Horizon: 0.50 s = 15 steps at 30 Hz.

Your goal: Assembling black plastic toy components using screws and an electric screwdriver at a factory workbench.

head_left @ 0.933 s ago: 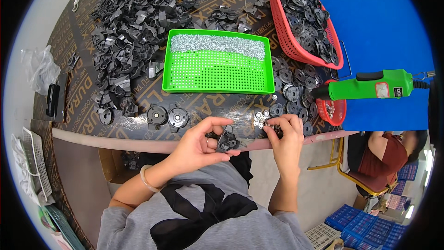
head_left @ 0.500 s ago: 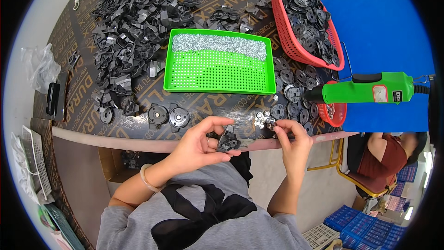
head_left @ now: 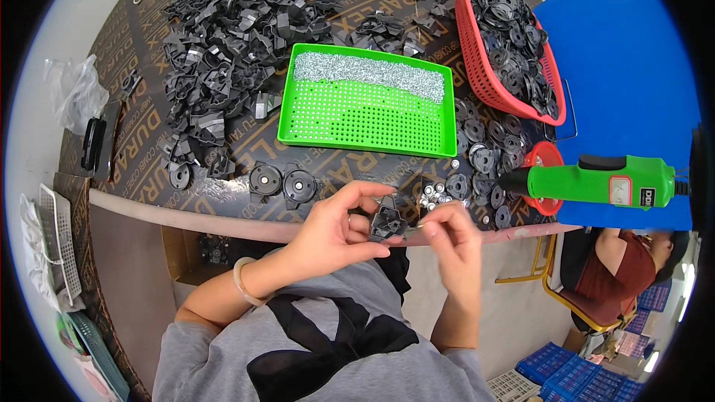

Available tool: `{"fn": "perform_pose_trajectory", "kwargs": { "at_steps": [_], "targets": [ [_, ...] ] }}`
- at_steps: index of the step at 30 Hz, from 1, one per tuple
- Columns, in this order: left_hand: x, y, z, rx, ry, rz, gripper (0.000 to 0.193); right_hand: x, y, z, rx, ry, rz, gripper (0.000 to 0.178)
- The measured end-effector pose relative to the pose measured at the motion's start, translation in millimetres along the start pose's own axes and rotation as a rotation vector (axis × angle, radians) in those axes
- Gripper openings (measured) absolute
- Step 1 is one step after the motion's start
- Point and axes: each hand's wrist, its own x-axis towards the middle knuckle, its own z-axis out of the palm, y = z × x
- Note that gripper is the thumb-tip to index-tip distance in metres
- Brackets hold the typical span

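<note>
My left hand [head_left: 333, 229] holds a black moulded plastic part [head_left: 387, 223] over the front edge of the table, its hollow side facing up. Close by on the right, my right hand [head_left: 456, 249] pinches thumb and forefinger together beside that part; whatever is between the fingertips is too small to make out. Just beyond these fingers lies a small pile of round silver metal pieces [head_left: 435, 196]. Left of the pile, two black parts with round discs, one disc part [head_left: 265, 180] and another disc part [head_left: 300, 187], sit side by side on the table.
A green perforated tray [head_left: 365, 150] holds many small silver screws. Black plastic parts [head_left: 223, 52] are heaped behind it. A red basket [head_left: 477, 67] of black discs, a small red basket [head_left: 550, 158] and a green electric screwdriver [head_left: 596, 183] are at right. A person [head_left: 614, 268] sits beyond.
My right hand has moved left from the silver pile to beside the black part. The view has shifted, so the tray and baskets appear farther right and lower.
</note>
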Motion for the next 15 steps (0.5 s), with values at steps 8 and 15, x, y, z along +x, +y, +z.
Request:
{"fn": "perform_pose_trajectory", "kwargs": {
  "at_steps": [8, 15],
  "targets": [
    [0.8, -8.3, 5.7, 0.025, 0.061, 0.055, 0.075, 7.7, -1.7, 24.3, -0.136, 0.028, 0.011, 0.010],
    [0.8, -8.4, 4.1, 0.018, 0.063, 0.051, 0.075, 8.5, 2.5, 29.0, -0.129, 0.085, -0.007, 0.016]
  ]
}}
